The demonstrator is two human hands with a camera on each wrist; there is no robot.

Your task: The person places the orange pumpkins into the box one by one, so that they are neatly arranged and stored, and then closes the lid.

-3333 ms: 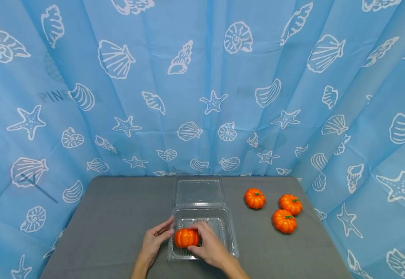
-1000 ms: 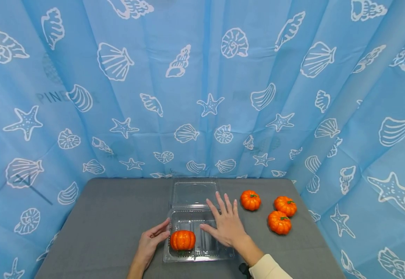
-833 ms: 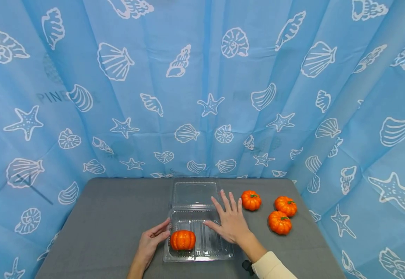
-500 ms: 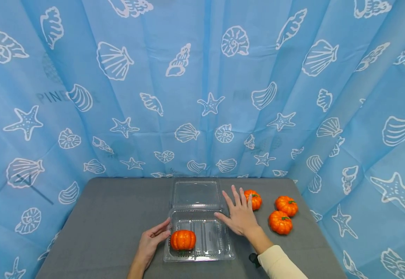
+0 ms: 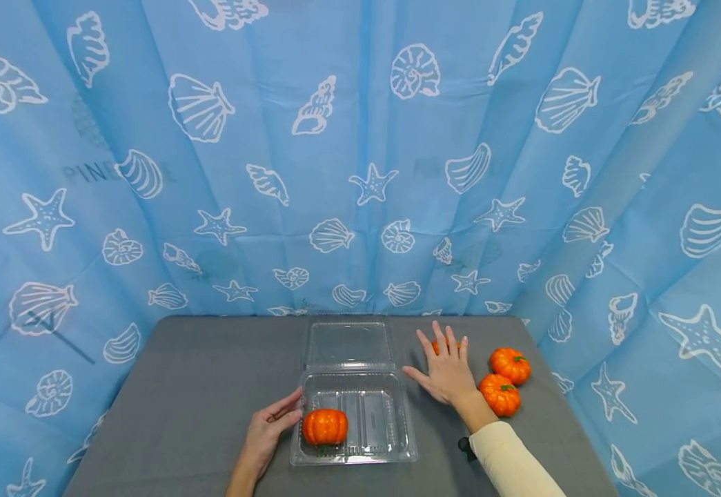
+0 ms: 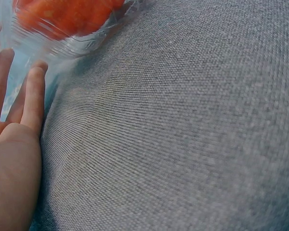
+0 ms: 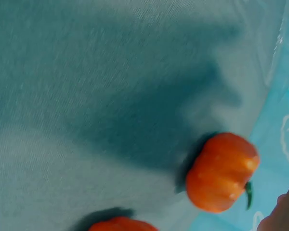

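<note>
A clear plastic clamshell container stands with its lid laid back, and a small orange pumpkin lies on its side in the left part of it. My left hand touches the container's left rim with its fingertips; the fingers look fairly straight in the left wrist view. My right hand is spread, palm down, above another small pumpkin and hides most of it. In the right wrist view a pumpkin with a green stem is apart from the edge of the hand.
Two more pumpkins, one farther back and one nearer, sit side by side on the right of the grey cloth-covered table. A blue curtain with white shells and starfish hangs behind and at both sides.
My right hand has let go of the pumpkin in the container, risen, and moved right with spread fingers to over the nearest loose pumpkin. My left hand stays at the container's left rim.
</note>
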